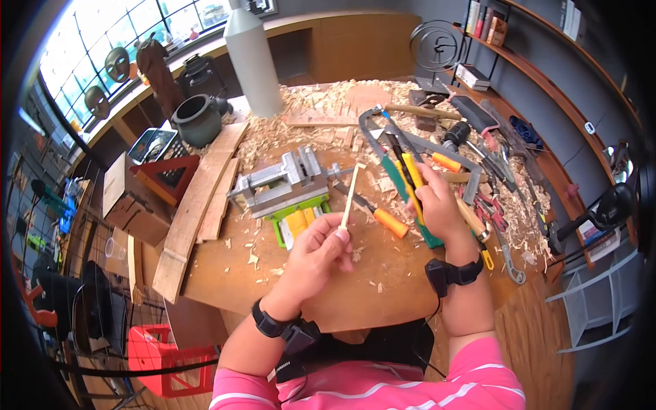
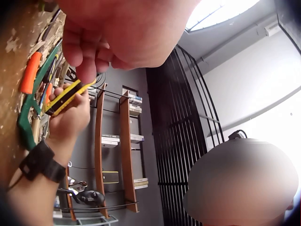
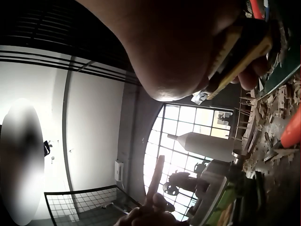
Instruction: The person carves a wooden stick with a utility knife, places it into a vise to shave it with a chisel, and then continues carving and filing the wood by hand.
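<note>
My left hand [image 1: 320, 244] pinches a thin pale wooden stick [image 1: 351, 197] between thumb and fingers near its lower end. The stick points up and away, with a small wider tip. On the right, my right hand [image 1: 441, 205] grips a yellow-and-black tool [image 1: 411, 171] that looks like a utility knife; its yellow body [image 2: 66, 98] also shows in the left wrist view. Beyond the left hand stands a grey metal vise [image 1: 290, 181] on a bright green base. A chisel with an orange handle [image 1: 391, 223] lies between the hands.
Wood shavings [image 1: 314, 99] cover the table's far side. A blue hacksaw [image 1: 374, 119] and several hand tools crowd the right. Boards [image 1: 205, 212] lie at the left, near a cardboard box [image 1: 133, 198] and a dark pot [image 1: 198, 119]. A red crate [image 1: 167, 362] stands on the floor.
</note>
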The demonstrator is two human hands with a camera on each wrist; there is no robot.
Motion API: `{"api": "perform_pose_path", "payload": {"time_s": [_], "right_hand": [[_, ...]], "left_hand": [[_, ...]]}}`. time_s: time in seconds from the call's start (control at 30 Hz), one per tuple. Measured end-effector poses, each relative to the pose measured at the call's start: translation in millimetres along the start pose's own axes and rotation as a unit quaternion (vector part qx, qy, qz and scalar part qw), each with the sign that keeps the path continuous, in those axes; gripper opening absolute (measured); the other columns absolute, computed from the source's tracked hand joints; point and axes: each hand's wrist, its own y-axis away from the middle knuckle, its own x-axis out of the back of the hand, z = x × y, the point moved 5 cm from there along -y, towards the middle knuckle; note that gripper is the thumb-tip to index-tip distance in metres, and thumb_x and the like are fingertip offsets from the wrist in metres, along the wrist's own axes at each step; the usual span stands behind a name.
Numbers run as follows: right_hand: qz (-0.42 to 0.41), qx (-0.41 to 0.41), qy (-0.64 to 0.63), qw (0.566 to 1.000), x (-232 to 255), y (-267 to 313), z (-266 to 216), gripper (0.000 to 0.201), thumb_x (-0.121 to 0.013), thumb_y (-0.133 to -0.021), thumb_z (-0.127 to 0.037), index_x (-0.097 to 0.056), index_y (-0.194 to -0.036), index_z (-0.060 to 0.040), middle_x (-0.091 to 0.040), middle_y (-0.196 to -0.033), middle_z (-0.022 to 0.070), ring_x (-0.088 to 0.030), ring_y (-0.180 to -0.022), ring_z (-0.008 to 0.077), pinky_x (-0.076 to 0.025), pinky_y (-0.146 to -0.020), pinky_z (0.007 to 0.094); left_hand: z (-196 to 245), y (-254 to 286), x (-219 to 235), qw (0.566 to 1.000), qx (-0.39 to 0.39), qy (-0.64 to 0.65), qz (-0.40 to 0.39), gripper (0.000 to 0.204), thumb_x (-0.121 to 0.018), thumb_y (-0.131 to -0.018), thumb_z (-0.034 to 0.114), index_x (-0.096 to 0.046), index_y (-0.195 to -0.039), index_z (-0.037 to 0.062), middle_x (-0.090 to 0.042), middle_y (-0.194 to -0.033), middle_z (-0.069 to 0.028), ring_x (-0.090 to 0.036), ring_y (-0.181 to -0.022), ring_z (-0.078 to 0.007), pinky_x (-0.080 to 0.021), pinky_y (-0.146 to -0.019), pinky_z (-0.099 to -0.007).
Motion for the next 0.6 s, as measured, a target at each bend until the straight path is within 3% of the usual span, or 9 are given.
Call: {"api": "perform_pose_path", "payload": {"time_s": [0.03,0.07,0.1,0.2,0.3,0.4,0.53,0.6], "right_hand": [[-0.027,0.018,-0.169,0.985,-7,3,-6,0.042,-0.052,-0.104,-0.019,-0.058,-0.139,0.0032,-0.066,-0.090,0.0095,-0.065,-0.065,0.0170,-0.054,-0.063,0.0320],[-0.031,0.010,-0.215,0.976,-9,9,-13,0.044,-0.052,-0.111,-0.025,-0.052,-0.145,0.0026,-0.065,-0.090,0.0056,-0.062,-0.066,0.0125,-0.053,-0.062,0.0289],[-0.029,0.034,-0.228,0.973,-12,12,-9,0.045,-0.052,-0.112,-0.026,-0.049,-0.147,0.0026,-0.065,-0.091,0.0064,-0.063,-0.066,0.0134,-0.054,-0.062,0.0292],[-0.062,0.072,-0.201,0.975,-24,16,-17,0.044,-0.055,-0.112,-0.026,-0.046,-0.146,0.0016,-0.065,-0.096,0.0083,-0.065,-0.070,0.0145,-0.056,-0.066,0.0300],[-0.079,0.053,-0.285,0.954,-51,21,-20,0.037,-0.049,-0.115,-0.036,-0.054,-0.129,-0.0016,-0.066,-0.097,0.0066,-0.065,-0.078,0.0127,-0.054,-0.072,0.0285],[-0.111,0.024,-0.188,0.976,-62,19,-14,0.036,-0.049,-0.115,-0.036,-0.058,-0.122,-0.0022,-0.067,-0.097,0.0054,-0.063,-0.075,0.0106,-0.052,-0.069,0.0265],[-0.022,0.073,-0.101,0.992,-66,21,-25,0.032,-0.058,-0.112,-0.033,-0.065,-0.106,-0.0026,-0.071,-0.084,0.0012,-0.061,-0.067,0.0072,-0.049,-0.061,0.0262],[-0.016,0.071,-0.094,0.993,-67,21,-25,0.032,-0.057,-0.112,-0.033,-0.066,-0.109,-0.0021,-0.070,-0.086,0.0016,-0.060,-0.068,0.0069,-0.049,-0.061,0.0253]], "left_hand": [[7,-9,-1,0.998,-0.018,-0.052,-0.002,0.031,-0.058,-0.110,0.019,-0.060,-0.134,0.0005,-0.065,-0.090,-0.0028,-0.066,-0.071,-0.0126,-0.054,-0.066,-0.0257],[13,-18,-4,0.994,-0.036,-0.103,-0.004,0.031,-0.056,-0.111,0.020,-0.060,-0.135,-0.0001,-0.063,-0.088,-0.0017,-0.064,-0.070,-0.0106,-0.052,-0.065,-0.0249],[20,-23,-9,0.991,-0.038,-0.130,0.004,0.032,-0.053,-0.112,0.018,-0.061,-0.136,-0.0006,-0.058,-0.084,0.0034,-0.056,-0.068,-0.0048,-0.045,-0.062,-0.0216],[20,-39,-5,0.982,-0.071,-0.171,0.021,0.035,-0.052,-0.111,0.022,-0.064,-0.136,0.0010,-0.056,-0.081,0.0031,-0.049,-0.065,-0.0052,-0.038,-0.058,-0.0217],[10,-42,3,0.989,-0.066,-0.135,0.001,0.036,-0.051,-0.111,0.019,-0.059,-0.141,0.0015,-0.052,-0.083,0.0067,-0.043,-0.070,-0.0021,-0.035,-0.061,-0.0204],[-1,-37,5,0.995,-0.045,-0.085,-0.020,0.036,-0.052,-0.111,0.015,-0.053,-0.144,0.0020,-0.053,-0.089,0.0080,-0.044,-0.074,-0.0004,-0.035,-0.063,-0.0195],[3,-36,-3,0.995,-0.050,-0.075,-0.039,0.036,-0.056,-0.110,0.016,-0.050,-0.143,0.0021,-0.057,-0.096,0.0061,-0.047,-0.077,-0.0026,-0.039,-0.067,-0.0186],[1,-36,-3,0.994,-0.064,-0.083,-0.040,0.036,-0.056,-0.111,0.017,-0.051,-0.143,0.0016,-0.058,-0.095,0.0054,-0.049,-0.077,-0.0034,-0.041,-0.068,-0.0194]]}}
